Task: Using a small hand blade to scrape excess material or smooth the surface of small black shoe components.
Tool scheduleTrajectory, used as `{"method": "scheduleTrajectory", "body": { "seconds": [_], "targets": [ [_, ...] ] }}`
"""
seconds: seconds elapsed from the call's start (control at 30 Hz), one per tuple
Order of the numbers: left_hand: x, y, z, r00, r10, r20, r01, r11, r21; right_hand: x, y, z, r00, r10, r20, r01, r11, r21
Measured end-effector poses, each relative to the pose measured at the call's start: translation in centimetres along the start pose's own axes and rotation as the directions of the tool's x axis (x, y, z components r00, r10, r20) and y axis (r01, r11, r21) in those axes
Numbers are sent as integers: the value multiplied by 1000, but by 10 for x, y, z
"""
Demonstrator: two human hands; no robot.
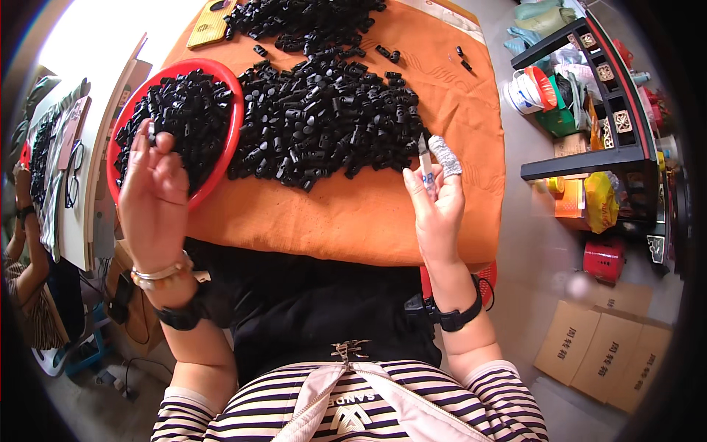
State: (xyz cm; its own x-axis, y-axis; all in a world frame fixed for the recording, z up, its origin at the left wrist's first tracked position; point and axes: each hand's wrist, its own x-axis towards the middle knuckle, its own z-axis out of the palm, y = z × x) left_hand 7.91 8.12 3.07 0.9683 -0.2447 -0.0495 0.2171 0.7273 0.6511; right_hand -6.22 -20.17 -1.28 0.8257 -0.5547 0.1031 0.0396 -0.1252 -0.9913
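Observation:
My left hand point(155, 195) is raised over the near side of a red basin point(237, 110) filled with small black plastic parts point(193, 99). Its fingers are curled, and a small black part point(152, 131) appears pinched at the fingertips. In my right hand point(440, 214) is a craft knife point(426, 166) with a pale handle, its dark pointed blade directed away from me. A grey-white cloth sleeve point(446, 155) covers one fingertip of that hand. The knife is beside the right edge of a large heap of the same black parts point(324, 118) on the table.
An orange cloth point(317, 225) covers the table. A second heap of parts point(309, 22) lies at the far side, near a yellow tray point(212, 26). Stray parts point(465, 65) are scattered far right. A dark shelf point(589, 168) and flattened cardboard point(600, 350) are to the right.

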Motion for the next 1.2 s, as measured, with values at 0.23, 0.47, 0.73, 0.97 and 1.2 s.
{"method": "scheduleTrajectory", "body": {
  "seconds": [0.23,0.47,0.73,0.97,1.2],
  "targets": [
    [19,18,-28,991,-35,128,55,986,-155,31,15,-9,976,-209,-56,181,929,-323],
    [-7,-28,10,982,-175,74,164,977,138,48,22,-8,989,-144,-8,128,898,-422],
    [-35,-73,46,809,-585,56,535,772,343,20,-7,6,998,-60,-20,60,998,-4],
    [-50,-104,59,685,-712,152,653,693,305,-27,-26,33,964,-237,119,226,969,98],
    [-51,-103,54,723,-661,203,641,750,161,-35,-31,37,951,-220,216,203,974,99]
  ]
}}
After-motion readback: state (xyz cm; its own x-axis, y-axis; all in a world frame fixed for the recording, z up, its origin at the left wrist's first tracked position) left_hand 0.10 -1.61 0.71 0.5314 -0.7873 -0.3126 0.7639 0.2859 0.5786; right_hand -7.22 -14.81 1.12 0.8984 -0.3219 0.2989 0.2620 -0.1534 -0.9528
